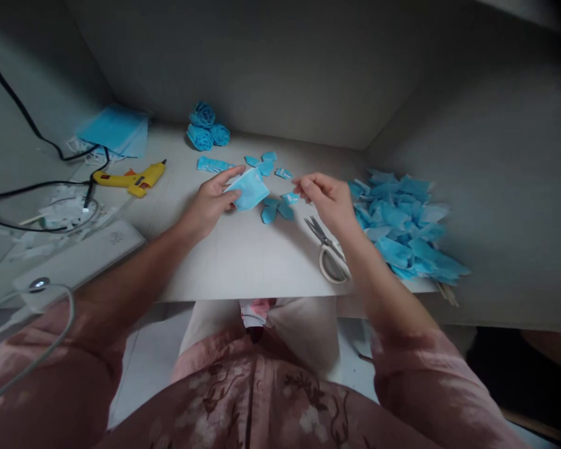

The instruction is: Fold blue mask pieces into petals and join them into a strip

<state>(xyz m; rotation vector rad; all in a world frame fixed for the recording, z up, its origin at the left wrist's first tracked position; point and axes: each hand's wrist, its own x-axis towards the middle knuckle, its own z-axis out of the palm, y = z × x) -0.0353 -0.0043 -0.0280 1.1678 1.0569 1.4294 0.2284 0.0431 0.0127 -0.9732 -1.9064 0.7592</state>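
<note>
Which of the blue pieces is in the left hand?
The four-sided pale-blue piece, which the left hand holds up; the small petal-shaped cutouts around it and the heap of blue pieces at the right lie on the tabletop.

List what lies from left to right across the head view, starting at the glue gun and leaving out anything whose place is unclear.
Glue gun, flowers, held blue piece, scissors, blue heap.
</note>
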